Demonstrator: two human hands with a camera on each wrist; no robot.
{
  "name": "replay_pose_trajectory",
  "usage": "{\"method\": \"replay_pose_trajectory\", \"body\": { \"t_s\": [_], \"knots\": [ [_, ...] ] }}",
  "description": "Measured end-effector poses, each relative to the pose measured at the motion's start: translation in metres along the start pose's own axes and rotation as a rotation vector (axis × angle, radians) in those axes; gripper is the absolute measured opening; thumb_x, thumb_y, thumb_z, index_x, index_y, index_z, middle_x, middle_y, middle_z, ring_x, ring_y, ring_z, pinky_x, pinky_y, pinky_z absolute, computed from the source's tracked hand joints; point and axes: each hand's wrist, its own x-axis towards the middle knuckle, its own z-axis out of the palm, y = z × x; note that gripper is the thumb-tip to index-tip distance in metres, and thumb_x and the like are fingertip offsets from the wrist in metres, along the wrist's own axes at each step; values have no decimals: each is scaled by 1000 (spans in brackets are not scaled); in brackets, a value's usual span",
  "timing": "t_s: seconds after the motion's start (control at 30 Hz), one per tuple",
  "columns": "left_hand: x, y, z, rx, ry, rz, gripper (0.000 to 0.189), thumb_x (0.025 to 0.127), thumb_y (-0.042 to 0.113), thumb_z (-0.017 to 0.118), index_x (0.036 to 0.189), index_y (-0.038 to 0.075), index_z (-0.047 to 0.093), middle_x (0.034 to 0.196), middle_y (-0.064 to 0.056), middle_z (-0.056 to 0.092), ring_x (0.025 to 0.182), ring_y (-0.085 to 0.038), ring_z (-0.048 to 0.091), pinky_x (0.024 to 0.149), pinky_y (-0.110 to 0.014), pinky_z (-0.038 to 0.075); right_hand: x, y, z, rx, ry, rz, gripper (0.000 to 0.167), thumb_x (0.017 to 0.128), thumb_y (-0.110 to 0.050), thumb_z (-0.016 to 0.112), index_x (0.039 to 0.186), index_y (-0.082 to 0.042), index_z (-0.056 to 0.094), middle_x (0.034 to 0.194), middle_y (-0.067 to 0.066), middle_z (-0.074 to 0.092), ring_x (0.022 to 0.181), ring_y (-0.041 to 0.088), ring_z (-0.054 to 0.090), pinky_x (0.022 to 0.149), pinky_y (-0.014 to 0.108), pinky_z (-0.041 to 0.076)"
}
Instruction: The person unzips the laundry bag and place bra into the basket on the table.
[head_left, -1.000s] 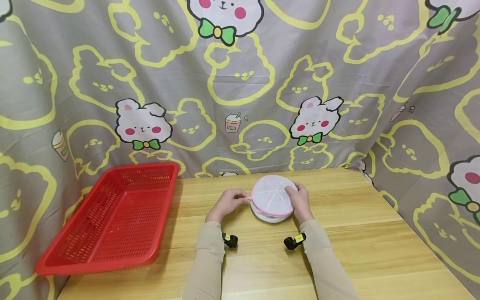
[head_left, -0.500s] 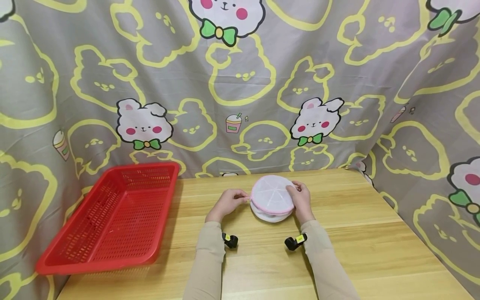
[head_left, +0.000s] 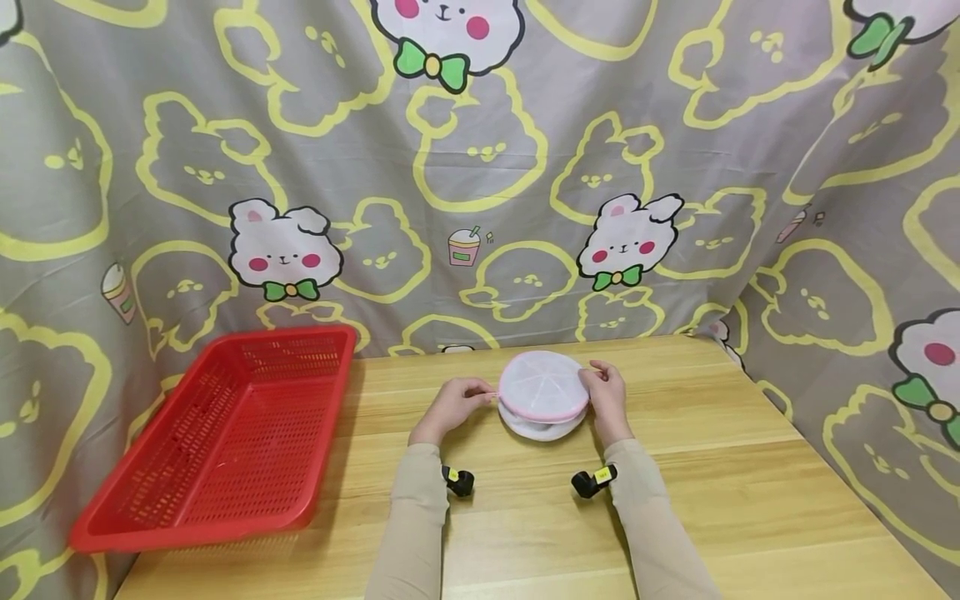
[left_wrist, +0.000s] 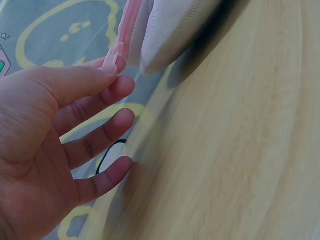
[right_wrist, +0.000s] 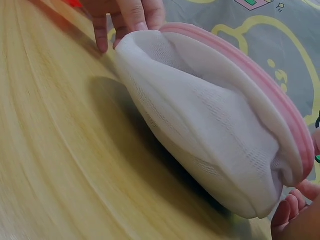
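Note:
A round white mesh laundry bag (head_left: 542,387) with a pink zipper band sits between both hands in the head view. My left hand (head_left: 455,408) pinches the pink zipper end (left_wrist: 116,54) at the bag's left side between thumb and index finger; its other fingers are spread apart in the left wrist view. At the bag's right edge, my right hand (head_left: 606,404) holds the rim with thumb and fingers. In the right wrist view, the bag's soft side (right_wrist: 200,115) sags in folds below the pink band, and only some right-hand fingers (right_wrist: 295,205) show at the corner.
A red perforated plastic basket (head_left: 322,450) stands on the left of the wooden table (head_left: 750,492). A grey curtain (head_left: 525,100) with rabbit prints hangs behind the table and along its sides. A black wrist camera (head_left: 457,482) is strapped to each sleeve.
My right hand has shifted slightly right along the bag's edge, its thumb now nearer the rim than the top. The left hand keeps its pinch and has barely moved.

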Motion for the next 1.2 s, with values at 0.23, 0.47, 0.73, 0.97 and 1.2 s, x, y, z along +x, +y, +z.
{"method": "replay_pose_trajectory", "body": {
  "t_s": [0.23, 0.47, 0.73, 0.97, 1.2],
  "knots": [
    [1, -1, -1, 41, 40, 3, 13, 95, 21, 64, 98, 14, 75, 100, -3, 73, 84, -12, 60, 77, -29, 49, 1, -2, -1, -18, -3, 17, 52, 91, -14, 56, 141, -1, 44, 108, 3, 42, 92, 15, 44, 68, 16, 43],
    [2, 1, 3, 128, 111, 11, 14, 95, 20, 64, 97, 13, 75, 97, -2, 74, 82, -12, 61, 76, -29, 50, 1, -1, -2, -28, 8, 22, 50, 93, -15, 54, 140, -3, 45, 105, 3, 40, 91, 16, 43, 68, 18, 42],
    [4, 9, 10, 191, 180, -48, 14, 95, 19, 63, 97, 12, 75, 97, -2, 74, 82, -15, 62, 75, -32, 51, 1, -2, -3, -22, 9, 11, 50, 92, -15, 53, 140, -2, 45, 104, 2, 41, 89, 15, 43, 68, 17, 42],
    [7, 12, 15, 217, 234, -116, 13, 95, 20, 64, 95, 16, 76, 98, -1, 74, 82, -14, 62, 76, -33, 51, 1, -2, -3, -17, -8, 9, 51, 93, -16, 52, 141, -2, 43, 115, 7, 44, 99, 18, 46, 79, 22, 44],
    [7, 15, 20, 200, 273, -123, 12, 94, 20, 66, 93, 14, 76, 95, -3, 75, 75, -13, 59, 71, -31, 50, 0, -1, -4, 1, -104, 12, 58, 98, -17, 50, 149, 0, 30, 154, 20, 31, 138, 29, 35, 117, 38, 30]
  ]
}}
